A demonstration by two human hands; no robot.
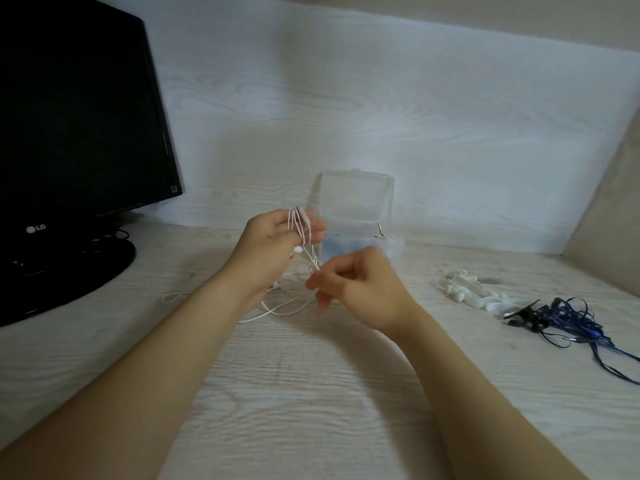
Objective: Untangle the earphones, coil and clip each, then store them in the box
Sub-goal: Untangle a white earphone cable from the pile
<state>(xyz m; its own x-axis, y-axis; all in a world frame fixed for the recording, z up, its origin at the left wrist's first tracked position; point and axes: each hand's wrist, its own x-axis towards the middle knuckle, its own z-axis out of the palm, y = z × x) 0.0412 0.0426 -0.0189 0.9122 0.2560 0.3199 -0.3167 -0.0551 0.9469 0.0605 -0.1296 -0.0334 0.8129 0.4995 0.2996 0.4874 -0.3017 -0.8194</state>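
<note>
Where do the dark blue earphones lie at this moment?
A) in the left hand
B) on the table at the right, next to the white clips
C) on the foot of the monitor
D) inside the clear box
B: the blue earphones lie tangled on the table, just right of the white clips, while the left hand and right hand hold the white earphones.

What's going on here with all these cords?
A person is sorting out white earphones at a desk. The left hand holds loops of the cord, and the right hand pinches a strand lower down. A tangled blue pair and white clips lie to the right; the clear box stands open behind.
</note>
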